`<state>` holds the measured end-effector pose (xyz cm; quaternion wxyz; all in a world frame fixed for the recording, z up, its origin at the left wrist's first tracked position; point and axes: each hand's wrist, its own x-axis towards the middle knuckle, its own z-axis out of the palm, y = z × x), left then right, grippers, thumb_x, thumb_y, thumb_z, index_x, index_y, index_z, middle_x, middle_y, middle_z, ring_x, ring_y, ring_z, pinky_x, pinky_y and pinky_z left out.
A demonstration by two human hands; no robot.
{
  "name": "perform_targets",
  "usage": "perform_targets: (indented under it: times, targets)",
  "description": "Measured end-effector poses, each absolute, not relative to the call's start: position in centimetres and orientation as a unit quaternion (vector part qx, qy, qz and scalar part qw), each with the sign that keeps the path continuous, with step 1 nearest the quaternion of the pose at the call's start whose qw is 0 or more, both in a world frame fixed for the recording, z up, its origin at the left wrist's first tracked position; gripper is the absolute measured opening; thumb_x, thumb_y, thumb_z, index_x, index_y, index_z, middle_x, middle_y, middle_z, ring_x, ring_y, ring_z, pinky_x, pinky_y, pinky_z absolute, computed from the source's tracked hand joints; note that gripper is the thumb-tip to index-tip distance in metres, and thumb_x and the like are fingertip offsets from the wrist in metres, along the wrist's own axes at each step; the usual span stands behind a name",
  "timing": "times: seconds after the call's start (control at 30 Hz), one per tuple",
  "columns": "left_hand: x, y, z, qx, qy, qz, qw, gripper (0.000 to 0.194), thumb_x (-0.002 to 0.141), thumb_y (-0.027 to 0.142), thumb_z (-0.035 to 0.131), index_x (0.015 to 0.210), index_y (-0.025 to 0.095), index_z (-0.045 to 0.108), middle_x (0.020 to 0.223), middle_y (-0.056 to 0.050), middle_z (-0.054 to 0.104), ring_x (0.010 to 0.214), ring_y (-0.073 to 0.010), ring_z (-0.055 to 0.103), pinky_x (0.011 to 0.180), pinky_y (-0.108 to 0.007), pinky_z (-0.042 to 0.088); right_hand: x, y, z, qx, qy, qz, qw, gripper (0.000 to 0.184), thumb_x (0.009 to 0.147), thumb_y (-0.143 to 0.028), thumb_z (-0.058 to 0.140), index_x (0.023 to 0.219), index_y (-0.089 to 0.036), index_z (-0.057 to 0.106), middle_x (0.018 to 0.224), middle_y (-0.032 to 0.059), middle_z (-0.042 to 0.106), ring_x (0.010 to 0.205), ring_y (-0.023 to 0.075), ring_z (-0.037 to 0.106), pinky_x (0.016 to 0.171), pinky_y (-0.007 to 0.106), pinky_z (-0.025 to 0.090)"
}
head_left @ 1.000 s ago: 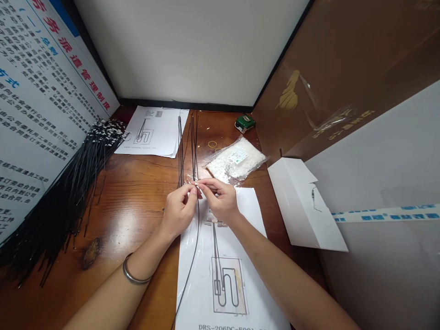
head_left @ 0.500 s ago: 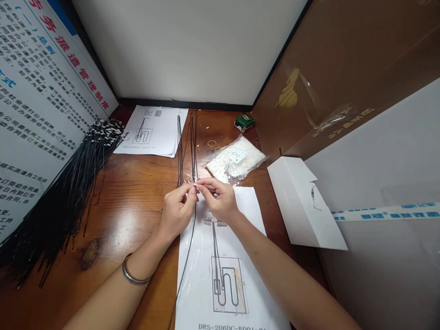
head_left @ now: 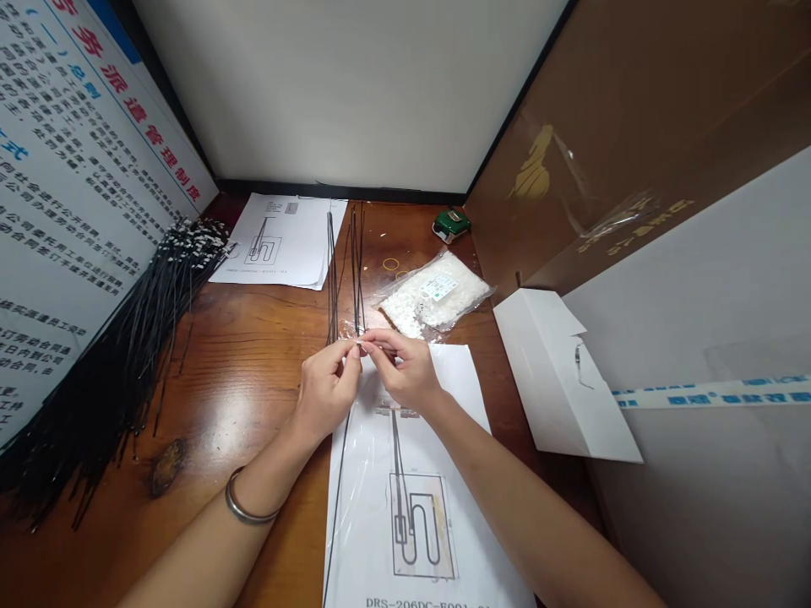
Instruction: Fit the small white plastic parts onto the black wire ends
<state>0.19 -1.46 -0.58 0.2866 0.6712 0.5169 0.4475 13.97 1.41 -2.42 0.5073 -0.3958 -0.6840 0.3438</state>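
Observation:
My left hand point(head_left: 329, 384) and my right hand point(head_left: 404, 367) meet over the wooden table point(head_left: 247, 371), fingertips pinched together. Between them sits the end of a thin black wire point(head_left: 339, 481) with a tiny white connector point(head_left: 360, 344) at the pinch. The wire hangs back toward me over a laminated drawing sheet point(head_left: 411, 498). A metal bangle is on my left wrist. A few loose black wires point(head_left: 345, 262) lie straight on the table just beyond my fingers.
A big bundle of black wires with white ends point(head_left: 120, 355) leans at the left under a printed board. A bag of white connectors point(head_left: 437, 295), a second drawing sheet point(head_left: 282, 241), a green object point(head_left: 451, 225) and a white folded box point(head_left: 563, 380) lie around.
The hanging wire has swung slightly leftward below my hands. The fingers shifted a little at the pinch; the hands stay in place.

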Motion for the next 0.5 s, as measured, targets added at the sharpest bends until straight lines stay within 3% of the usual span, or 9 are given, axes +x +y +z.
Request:
perform_targets:
  times: [0.17, 0.5]
  targets:
    - [0.16, -1.48, -0.58, 0.674, 0.516, 0.447, 0.281, 0.022, 0.09, 0.022, 0.044, 0.08, 0.017, 0.064, 0.07, -0.001, 0.064, 0.061, -0.0124, 0.055, 0.06, -0.024, 0.041, 14.02, 1.48, -2.23, -0.386, -0.709, 0.31, 0.502, 0.014, 0.086, -0.022, 0.054, 0.088, -0.018, 0.068, 0.069, 0.0028, 0.071, 0.057, 0.0136, 0.065, 0.051, 0.024, 0.051]
    - [0.18, -1.59, -0.65, 0.685, 0.517, 0.435, 0.274, 0.021, 0.091, 0.022, 0.043, 0.083, 0.017, 0.063, 0.069, 0.0, 0.061, 0.061, -0.0129, 0.055, 0.06, -0.024, 0.04, 14.24, 1.53, -2.02, -0.374, -0.722, 0.301, 0.498, 0.015, 0.087, -0.021, 0.053, 0.09, -0.019, 0.067, 0.068, 0.002, 0.071, 0.057, 0.0133, 0.064, 0.05, 0.024, 0.051]
